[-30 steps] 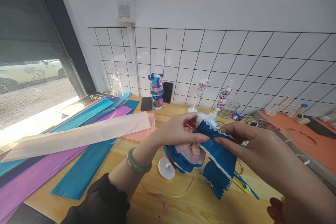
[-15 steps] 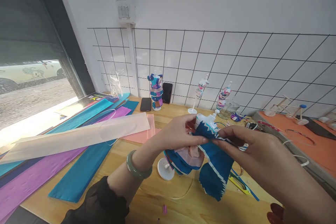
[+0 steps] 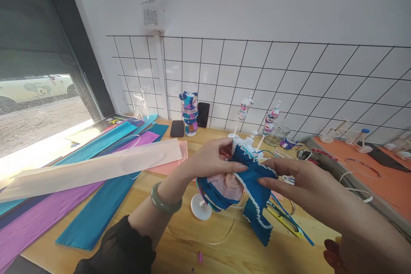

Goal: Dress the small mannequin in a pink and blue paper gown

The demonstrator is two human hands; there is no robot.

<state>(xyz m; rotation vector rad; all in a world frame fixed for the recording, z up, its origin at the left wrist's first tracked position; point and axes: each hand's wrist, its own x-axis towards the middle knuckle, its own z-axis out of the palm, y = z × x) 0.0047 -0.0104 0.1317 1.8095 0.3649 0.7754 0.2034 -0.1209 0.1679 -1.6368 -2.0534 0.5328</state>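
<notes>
A small white dress form (image 3: 249,140) leans to the right on its round base (image 3: 201,207), with a pink and blue ruffled skirt (image 3: 224,190) around its lower part. Across its upper body lies a dark blue piece of cloth or crepe paper (image 3: 252,175) with white zigzag edges, its end hanging over the table. My left hand (image 3: 215,160) wraps the form from the left, thumb pressing the blue piece against it. On the right, my right hand (image 3: 289,175) pinches the same blue piece between thumb and fingers. The left fingertips are mostly hidden behind the form.
Crepe paper strips in cream (image 3: 96,167), purple (image 3: 48,218) and teal (image 3: 86,222) cover the left. Yellow scissors (image 3: 285,220) lie under my right hand. Behind stand a dressed form (image 3: 190,113), two phones, smaller forms and a glass bowl (image 3: 278,135). An orange board (image 3: 359,162) is at right.
My right hand has pulled the blue piece up and spread it flatter over the form's front. The form has shifted slightly left, and more of the scissors shows.
</notes>
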